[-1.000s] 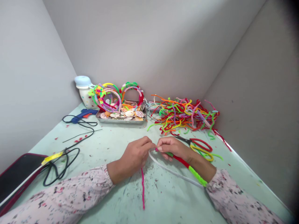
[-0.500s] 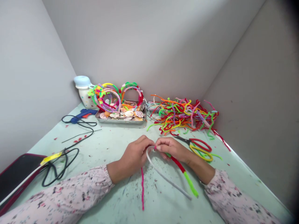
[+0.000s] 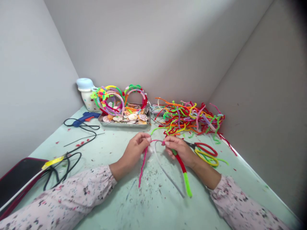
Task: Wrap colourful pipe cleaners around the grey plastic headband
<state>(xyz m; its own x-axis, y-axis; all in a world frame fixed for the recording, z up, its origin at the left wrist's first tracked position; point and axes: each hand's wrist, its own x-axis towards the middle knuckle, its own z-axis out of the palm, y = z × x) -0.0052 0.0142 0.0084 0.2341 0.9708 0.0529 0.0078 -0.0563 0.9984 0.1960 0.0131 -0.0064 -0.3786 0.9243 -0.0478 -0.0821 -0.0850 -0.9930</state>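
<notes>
Between my hands is a headband [image 3: 169, 175], its near half bare grey and its other half wound in red and green pipe cleaner. My right hand [image 3: 179, 149] pinches the headband near the top of its curve, where a bit of pink wrap shows. My left hand [image 3: 136, 148] is closed on a pink pipe cleaner [image 3: 143, 166], which stretches across to the headband at my right fingertips. The pipe cleaner's loose end hangs below my left hand. Beside my right hand lie scissors [image 3: 207, 153] with red and yellow handles, their blades partly hidden.
A metal tray [image 3: 124, 125] of shells with decorated headbands [image 3: 112, 102] stands at the back. Right of it is a heap of pipe cleaners [image 3: 187, 118]. A blue glue gun [image 3: 82, 118], black cord [image 3: 79, 153], lidded cup [image 3: 87, 95] and dark red-edged device [image 3: 21, 175] are at left.
My left hand has moved left and away from my right, drawing the pink pipe cleaner out between them. The headband's ends have swung slightly left.
</notes>
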